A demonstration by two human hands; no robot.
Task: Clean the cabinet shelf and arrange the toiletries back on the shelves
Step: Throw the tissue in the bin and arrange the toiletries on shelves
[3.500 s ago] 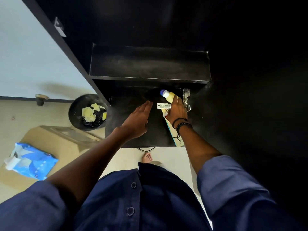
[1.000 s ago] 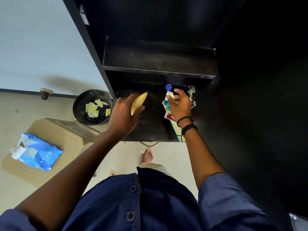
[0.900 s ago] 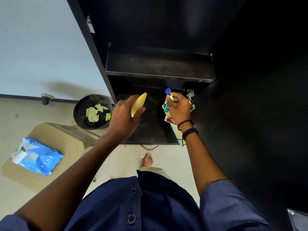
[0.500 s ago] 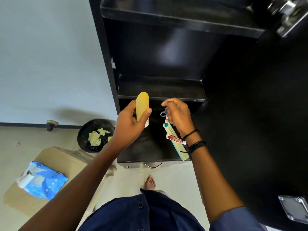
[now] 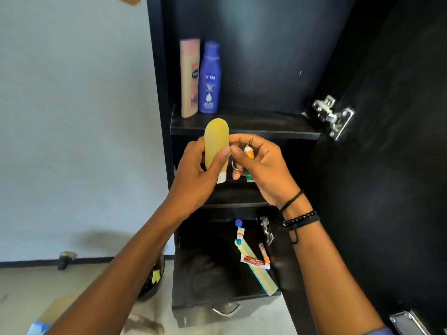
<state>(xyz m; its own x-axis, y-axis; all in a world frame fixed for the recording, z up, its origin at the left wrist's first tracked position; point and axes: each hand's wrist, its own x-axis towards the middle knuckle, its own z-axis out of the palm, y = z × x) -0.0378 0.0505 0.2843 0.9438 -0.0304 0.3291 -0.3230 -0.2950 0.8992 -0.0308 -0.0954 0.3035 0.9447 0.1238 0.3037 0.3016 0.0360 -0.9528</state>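
Cabinet shelf (image 5: 266, 124); yellow bottle (image 5: 216, 141), left hand (image 5: 196, 175)

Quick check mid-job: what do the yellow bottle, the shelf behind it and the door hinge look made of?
Yellow bottle: likely plastic, matte and seemingly translucent, with an even amber glow and no glare.
Shelf: probably laminated board, black with a dull sheen and pale dusty smears.
Door hinge: metal, bright silver with sharp glints.

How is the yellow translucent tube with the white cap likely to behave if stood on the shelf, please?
Probably tippy: the yellow translucent tube is tall, and its white cap is a narrow base. Its smooth, rounded body looks soft, so the left hand may dent it.
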